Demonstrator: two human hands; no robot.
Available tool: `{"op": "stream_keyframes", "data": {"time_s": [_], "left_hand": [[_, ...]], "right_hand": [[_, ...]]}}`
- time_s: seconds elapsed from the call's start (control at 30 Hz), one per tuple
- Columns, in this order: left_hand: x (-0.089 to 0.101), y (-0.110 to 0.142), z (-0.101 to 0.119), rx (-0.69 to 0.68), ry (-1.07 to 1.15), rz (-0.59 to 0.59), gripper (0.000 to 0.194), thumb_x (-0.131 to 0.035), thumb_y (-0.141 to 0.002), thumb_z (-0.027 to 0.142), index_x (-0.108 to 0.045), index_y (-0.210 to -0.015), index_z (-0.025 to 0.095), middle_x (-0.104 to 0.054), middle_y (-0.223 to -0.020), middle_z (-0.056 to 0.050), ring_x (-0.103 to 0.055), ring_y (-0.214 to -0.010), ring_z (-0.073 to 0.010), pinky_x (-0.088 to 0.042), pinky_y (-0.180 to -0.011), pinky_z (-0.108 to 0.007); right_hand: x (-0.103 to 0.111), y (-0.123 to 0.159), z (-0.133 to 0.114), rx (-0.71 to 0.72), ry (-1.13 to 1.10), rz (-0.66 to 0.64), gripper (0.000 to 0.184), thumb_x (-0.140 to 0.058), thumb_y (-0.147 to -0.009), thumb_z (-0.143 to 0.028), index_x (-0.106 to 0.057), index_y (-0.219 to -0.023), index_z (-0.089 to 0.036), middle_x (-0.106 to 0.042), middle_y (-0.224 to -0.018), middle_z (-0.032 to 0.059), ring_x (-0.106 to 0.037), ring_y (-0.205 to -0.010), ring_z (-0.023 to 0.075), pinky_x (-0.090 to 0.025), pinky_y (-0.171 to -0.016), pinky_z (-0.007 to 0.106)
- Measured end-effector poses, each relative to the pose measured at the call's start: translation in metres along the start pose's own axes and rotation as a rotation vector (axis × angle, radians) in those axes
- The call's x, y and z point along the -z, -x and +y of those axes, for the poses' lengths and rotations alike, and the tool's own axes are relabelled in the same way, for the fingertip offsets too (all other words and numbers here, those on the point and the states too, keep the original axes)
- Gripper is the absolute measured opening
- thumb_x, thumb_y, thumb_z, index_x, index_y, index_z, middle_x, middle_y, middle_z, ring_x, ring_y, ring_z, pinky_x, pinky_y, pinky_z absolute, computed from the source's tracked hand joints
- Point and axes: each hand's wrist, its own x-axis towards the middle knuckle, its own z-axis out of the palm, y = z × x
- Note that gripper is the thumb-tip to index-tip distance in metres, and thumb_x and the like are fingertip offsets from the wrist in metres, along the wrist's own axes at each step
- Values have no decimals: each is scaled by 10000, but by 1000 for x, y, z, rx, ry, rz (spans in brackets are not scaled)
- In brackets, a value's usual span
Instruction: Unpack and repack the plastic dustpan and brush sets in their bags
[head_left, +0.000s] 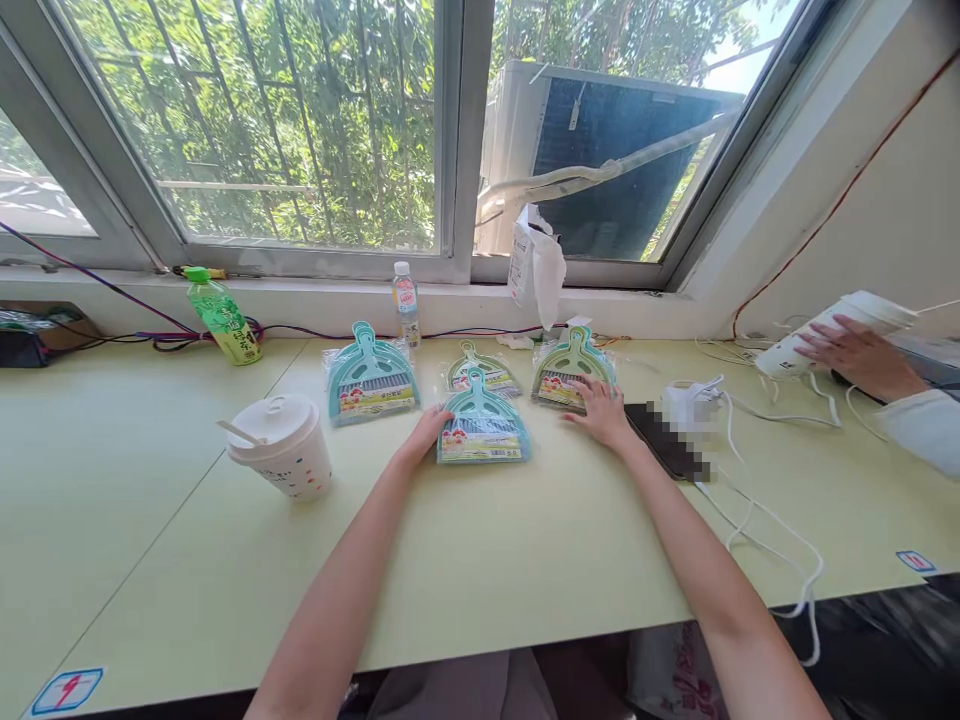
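Note:
Several packaged mini dustpan-and-brush sets lie on a pale yellow table (pixel 480 560). My left hand (pixel 426 432) rests at the left edge of the nearest blue set (pixel 483 430), fingers loosely curled against its wrapper. My right hand (pixel 602 412) lies flat with fingers spread on the lower corner of a green set (pixel 570 372). A larger teal set (pixel 370 377) sits to the left, and a small green set (pixel 480 371) lies behind the blue one.
A lidded paper cup (pixel 281 446) stands at the left, a green drink bottle (pixel 223 318) and a small water bottle (pixel 406 303) by the window sill. A phone (pixel 664 440), white charger and cables (pixel 757 520) lie right. Another person's hand (pixel 855 352) touches a white cup (pixel 832 330).

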Motion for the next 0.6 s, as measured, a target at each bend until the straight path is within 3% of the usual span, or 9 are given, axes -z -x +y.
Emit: {"op": "stream_keyframes", "data": {"time_s": [0.1, 0.2, 0.37, 0.47, 0.6], "left_hand": [[0, 0, -1, 6, -5, 13, 126, -591, -704, 276, -556, -805, 210, -650, -686, 5, -631, -682, -201, -472, -678, -318], [0, -2, -2, 9, -24, 38, 137, -595, -705, 285, -572, -818, 211, -656, -701, -2, -641, -697, -210, -475, -680, -318], [-1, -3, -1, 4, -47, 42, 153, -597, -705, 289, -584, -830, 202, -648, -688, 5, -638, -706, -205, -476, -679, -306], [-1, -1, 1, -1, -23, 40, 172, -595, -707, 288, -583, -855, 202, -662, -710, 4, -637, -720, -200, -476, -677, -296], [-1, 0, 3, 22, -1, 39, 180, -601, -713, 297, -581, -869, 210, -678, -740, -5, -646, -725, -208, -481, -675, -303]], "right_hand": [[-2, -5, -2, -20, 62, -32, 664, -462, -863, -547, -290, -1464, -324, -201, -1567, 85, -172, -1410, 360, -172, -1046, 687], [-10, -17, 7, -63, 68, -86, 626, -407, -893, -521, -246, -1477, -364, -133, -1593, 50, -114, -1432, 350, -208, -1013, 716], [-13, -32, 32, -65, 65, -68, 637, -427, -895, -507, -237, -1484, -353, -112, -1599, 56, -95, -1441, 339, -270, -1007, 681], [-6, -34, 42, -68, -54, -82, 715, -517, -841, -550, -266, -1478, -341, -132, -1593, 67, -129, -1434, 359, -291, -1021, 654], [3, -39, 48, -164, -261, -36, 548, -422, -895, -542, -438, -1396, -320, -236, -1562, 77, -177, -1428, 353, -273, -1057, 613]]}}
